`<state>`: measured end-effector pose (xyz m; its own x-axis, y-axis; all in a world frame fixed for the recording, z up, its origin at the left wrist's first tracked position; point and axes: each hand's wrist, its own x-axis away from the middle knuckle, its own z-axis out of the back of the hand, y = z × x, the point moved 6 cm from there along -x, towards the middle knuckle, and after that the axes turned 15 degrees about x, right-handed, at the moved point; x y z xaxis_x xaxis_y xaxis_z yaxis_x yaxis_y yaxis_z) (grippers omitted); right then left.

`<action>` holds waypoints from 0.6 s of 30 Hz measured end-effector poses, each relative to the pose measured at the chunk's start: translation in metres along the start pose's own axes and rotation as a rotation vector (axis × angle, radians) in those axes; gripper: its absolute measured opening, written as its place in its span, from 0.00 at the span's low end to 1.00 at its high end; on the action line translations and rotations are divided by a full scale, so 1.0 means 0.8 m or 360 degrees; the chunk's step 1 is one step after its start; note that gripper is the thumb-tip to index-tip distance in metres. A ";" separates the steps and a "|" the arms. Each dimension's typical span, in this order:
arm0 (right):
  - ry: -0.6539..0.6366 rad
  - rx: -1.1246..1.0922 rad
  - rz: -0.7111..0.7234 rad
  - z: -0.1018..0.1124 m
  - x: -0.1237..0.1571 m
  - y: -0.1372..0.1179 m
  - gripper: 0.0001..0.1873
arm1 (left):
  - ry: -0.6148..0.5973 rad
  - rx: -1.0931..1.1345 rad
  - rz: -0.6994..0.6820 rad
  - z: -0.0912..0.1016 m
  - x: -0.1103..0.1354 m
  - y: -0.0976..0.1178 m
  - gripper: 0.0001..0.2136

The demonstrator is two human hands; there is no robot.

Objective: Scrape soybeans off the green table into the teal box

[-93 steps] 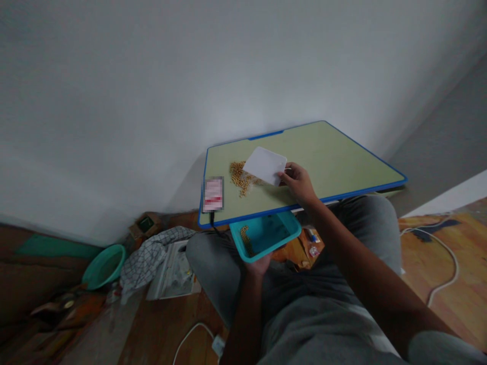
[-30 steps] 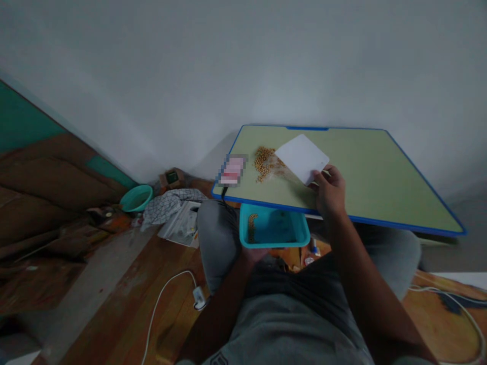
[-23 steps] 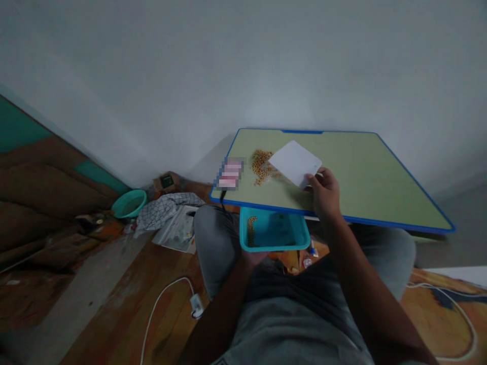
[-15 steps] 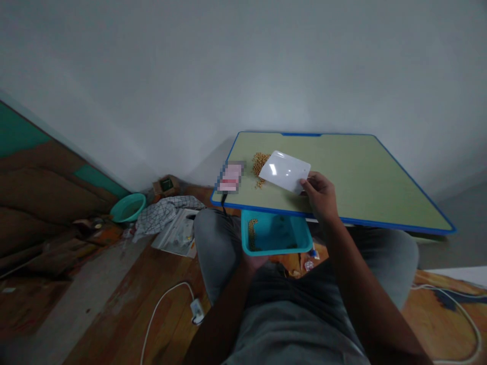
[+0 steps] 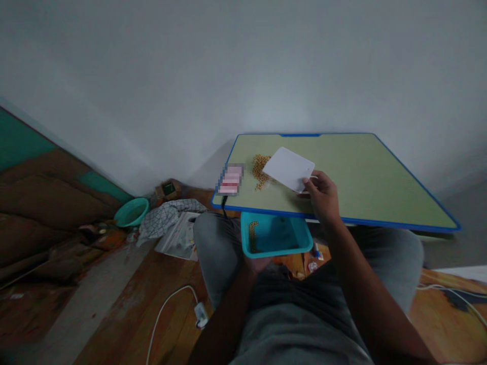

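My right hand (image 5: pixel 323 195) pinches the near right corner of a white plastic sheet (image 5: pixel 289 170), tilted over the table. The sheet's left edge lies at a pile of soybean-like tan beans (image 5: pixel 260 170) and covers part of it. Below the table's front edge, my left hand (image 5: pixel 258 263) supports a teal plastic tub (image 5: pixel 277 251) from beneath; most of its fingers are hidden under the tub. Some beans (image 5: pixel 253 235) lie along the tub's left side.
The green table (image 5: pixel 365 177) has a blue rim and stands against a wall. A blurred pinkish item (image 5: pixel 230 180) with a black strap lies at its left edge. On the floor are a green basin (image 5: pixel 132 213), a checked cloth (image 5: pixel 167 218) and a power strip (image 5: pixel 200 314).
The white sheet has turned in my right hand, so the glare on it is gone, and it has shifted slightly right. The tub stays in nearly the same place.
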<state>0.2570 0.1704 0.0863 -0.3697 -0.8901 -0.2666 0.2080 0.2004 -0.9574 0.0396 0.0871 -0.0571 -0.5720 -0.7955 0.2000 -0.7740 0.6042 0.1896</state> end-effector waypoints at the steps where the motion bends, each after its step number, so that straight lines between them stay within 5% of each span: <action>1: -0.0002 0.0000 -0.0013 0.000 0.000 0.000 0.25 | 0.0019 -0.0019 -0.0001 0.001 -0.001 -0.001 0.37; 10: 0.0048 -0.0011 0.0006 -0.002 0.000 -0.002 0.23 | 0.0283 -0.0167 -0.0177 -0.037 0.019 -0.003 0.33; 18: 0.0038 -0.0041 -0.0006 -0.004 -0.003 0.003 0.22 | 0.0303 -0.0084 -0.0134 -0.025 0.011 -0.003 0.32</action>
<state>0.2553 0.1741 0.0838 -0.3922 -0.8807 -0.2655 0.1833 0.2080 -0.9608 0.0419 0.0794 -0.0366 -0.4407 -0.8231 0.3581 -0.7986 0.5417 0.2623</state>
